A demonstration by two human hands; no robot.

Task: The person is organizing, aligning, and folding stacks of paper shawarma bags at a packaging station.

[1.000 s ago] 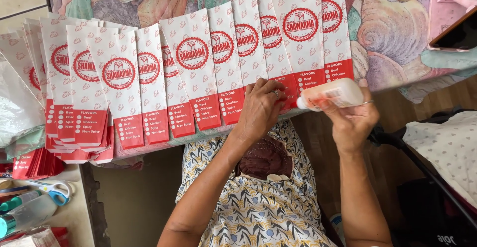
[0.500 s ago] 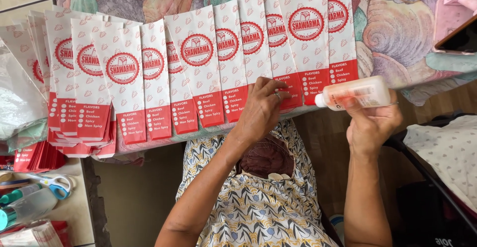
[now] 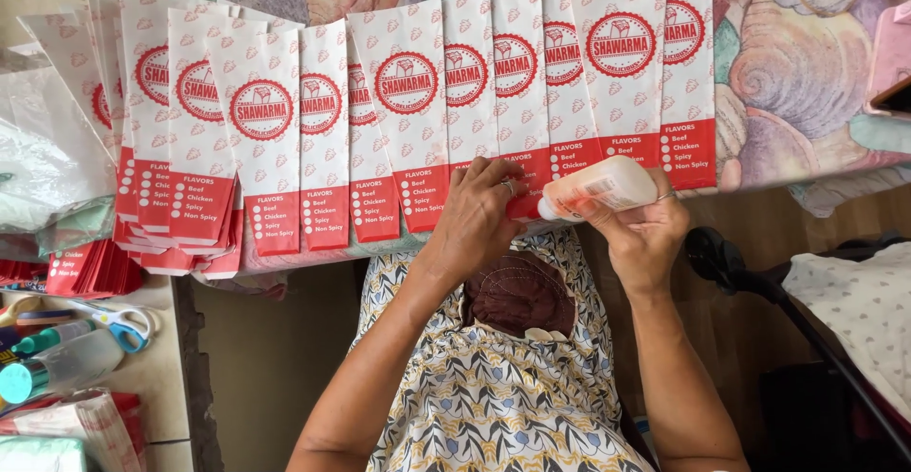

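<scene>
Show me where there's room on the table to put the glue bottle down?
The bare flowery cloth right of the last paper bag is free, up to the pink thing at the edge. Left of that, the row of bags covers everything. The side counter by the scissors is crowded too.

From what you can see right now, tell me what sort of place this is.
Probably a home work table used for gluing paper food bags: a patterned cloth, rows of red-and-white bags, and scissors nearby.
</scene>
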